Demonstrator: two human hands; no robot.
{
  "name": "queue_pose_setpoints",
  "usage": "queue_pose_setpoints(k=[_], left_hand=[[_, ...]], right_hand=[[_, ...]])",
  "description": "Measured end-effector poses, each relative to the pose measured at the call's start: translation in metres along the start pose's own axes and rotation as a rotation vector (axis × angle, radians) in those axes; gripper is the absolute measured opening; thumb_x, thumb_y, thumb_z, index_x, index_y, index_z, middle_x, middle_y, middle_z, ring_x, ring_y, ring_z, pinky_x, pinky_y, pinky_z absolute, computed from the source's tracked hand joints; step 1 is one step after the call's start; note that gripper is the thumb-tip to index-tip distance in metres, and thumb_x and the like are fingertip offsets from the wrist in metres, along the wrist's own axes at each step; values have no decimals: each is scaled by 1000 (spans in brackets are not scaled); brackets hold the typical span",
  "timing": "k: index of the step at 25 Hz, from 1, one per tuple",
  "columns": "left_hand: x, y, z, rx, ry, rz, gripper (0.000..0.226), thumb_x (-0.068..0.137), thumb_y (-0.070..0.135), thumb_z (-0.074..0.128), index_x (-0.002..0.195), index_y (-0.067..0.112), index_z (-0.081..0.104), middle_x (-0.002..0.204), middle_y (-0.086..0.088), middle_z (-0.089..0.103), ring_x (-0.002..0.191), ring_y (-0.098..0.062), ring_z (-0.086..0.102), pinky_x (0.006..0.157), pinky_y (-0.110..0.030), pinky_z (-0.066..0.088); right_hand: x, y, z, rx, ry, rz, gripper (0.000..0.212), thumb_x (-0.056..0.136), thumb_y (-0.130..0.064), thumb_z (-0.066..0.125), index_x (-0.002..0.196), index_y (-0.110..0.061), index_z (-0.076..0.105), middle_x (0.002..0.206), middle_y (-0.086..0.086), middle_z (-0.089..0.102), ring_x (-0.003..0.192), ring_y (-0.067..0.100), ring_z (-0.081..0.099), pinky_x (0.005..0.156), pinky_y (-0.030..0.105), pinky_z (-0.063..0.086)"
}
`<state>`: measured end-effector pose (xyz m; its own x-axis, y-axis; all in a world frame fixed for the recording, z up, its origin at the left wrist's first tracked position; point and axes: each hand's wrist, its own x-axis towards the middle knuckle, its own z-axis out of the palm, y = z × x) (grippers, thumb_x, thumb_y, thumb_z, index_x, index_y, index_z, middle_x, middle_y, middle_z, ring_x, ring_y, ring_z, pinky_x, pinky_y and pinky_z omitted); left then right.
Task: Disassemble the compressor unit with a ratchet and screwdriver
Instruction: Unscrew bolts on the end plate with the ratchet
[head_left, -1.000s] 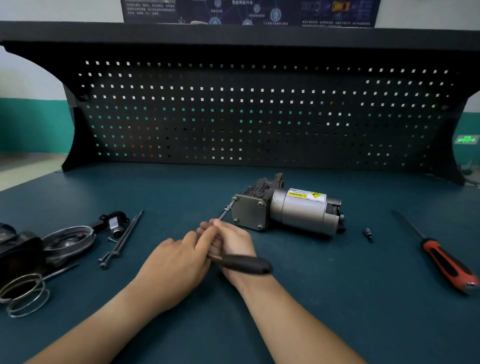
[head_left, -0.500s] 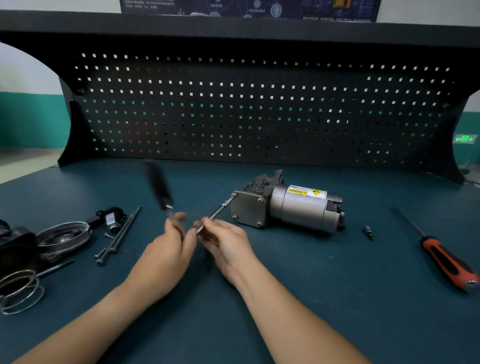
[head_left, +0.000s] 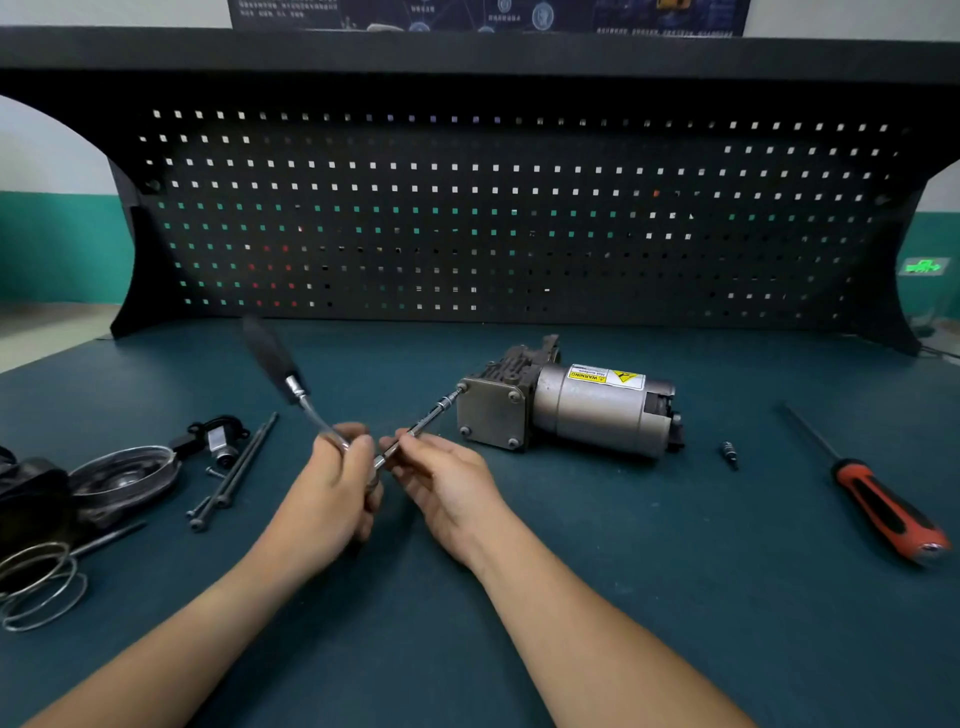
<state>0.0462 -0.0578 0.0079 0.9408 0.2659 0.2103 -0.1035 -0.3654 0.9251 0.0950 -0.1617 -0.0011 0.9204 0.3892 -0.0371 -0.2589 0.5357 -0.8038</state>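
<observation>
The grey compressor unit lies on its side mid-bench, its square end plate facing left. A ratchet extension bar runs from the plate's upper-left bolt down to my hands. My left hand grips the ratchet near its head, and the black handle sticks up to the upper left, blurred. My right hand pinches the extension bar near its lower end. A red-and-black screwdriver lies at the right.
Removed parts sit at the left: a round metal cover, a black bracket piece, long bolts and a wire spring. A small bit lies right of the compressor. A black pegboard stands behind.
The ratchet handle swung from pointing right under my right hand to pointing up-left in my left hand. My right hand shifted onto the extension bar.
</observation>
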Motion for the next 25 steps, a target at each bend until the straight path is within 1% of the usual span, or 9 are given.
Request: queue_pose_setpoints(k=[2, 4, 5, 7, 10, 13, 18, 20, 25], left_hand=[[-4, -6, -8, 768, 55, 479, 21, 95, 30, 38, 114, 22, 40, 69, 9, 54, 49, -26, 58, 45, -31, 38], [-5, -15, -10, 1058, 68, 773, 35, 88, 33, 35, 123, 26, 38, 74, 4, 58, 45, -30, 59, 37, -32, 40], [-6, -11, -8, 998, 23, 671, 34, 91, 35, 34, 124, 28, 35, 81, 7, 60, 53, -29, 62, 44, -33, 44], [-8, -1, 1, 413, -15, 270, 23, 97, 35, 32, 118, 26, 38, 80, 9, 60, 59, -20, 60, 56, -33, 45], [6, -1, 4, -359, -86, -217, 26, 100, 28, 28, 93, 15, 49, 50, 0, 45, 31, -10, 30, 36, -19, 29], [8, 1, -2, -504, -109, -355, 33, 100, 30, 25, 90, 14, 52, 46, 3, 42, 31, -10, 26, 36, -16, 25], [-7, -12, -1, 901, 81, 364, 15, 97, 35, 35, 104, 22, 36, 91, -4, 62, 77, -37, 64, 61, -37, 44], [-11, -11, -1, 984, 50, 434, 22, 95, 36, 37, 112, 22, 39, 96, -5, 63, 75, -36, 64, 59, -38, 47], [1, 6, 9, -277, -10, -195, 28, 99, 24, 29, 72, 17, 33, 53, -1, 40, 33, -9, 32, 36, -19, 27]], right_hand=[[0, 0, 0, 10, 16, -22, 21, 91, 2, 51, 74, -5, 59, 55, -1, 66, 50, 5, 61, 53, 13, 49], [-1, 0, 0, 19, 47, -36, 20, 89, 2, 53, 72, -6, 59, 53, 1, 63, 47, 8, 59, 50, 16, 49], [-2, 0, 0, 9, 62, -33, 20, 89, 1, 54, 72, -7, 59, 53, 0, 63, 47, 7, 58, 49, 15, 48], [-4, 0, 2, -16, 47, -7, 18, 93, -7, 52, 77, -9, 59, 57, -1, 65, 50, 6, 60, 51, 15, 46], [-5, -2, 3, -32, -18, 42, 15, 96, -12, 47, 86, -12, 59, 72, 1, 69, 63, 9, 64, 60, 17, 48], [-5, -1, 4, -105, -12, 42, 15, 94, -6, 49, 84, -13, 59, 70, -5, 69, 60, 3, 65, 55, 11, 45], [-4, 0, 5, -173, 50, -4, 24, 91, 0, 52, 70, -11, 59, 56, -5, 63, 56, 6, 56, 56, 13, 41], [-4, 1, 4, -155, 58, -12, 24, 90, 1, 53, 69, -11, 58, 60, -1, 60, 58, 9, 53, 57, 16, 41], [-6, -2, 6, -186, 53, 9, 14, 94, -17, 52, 83, -19, 59, 75, -8, 65, 56, 3, 46, 48, 15, 31]])
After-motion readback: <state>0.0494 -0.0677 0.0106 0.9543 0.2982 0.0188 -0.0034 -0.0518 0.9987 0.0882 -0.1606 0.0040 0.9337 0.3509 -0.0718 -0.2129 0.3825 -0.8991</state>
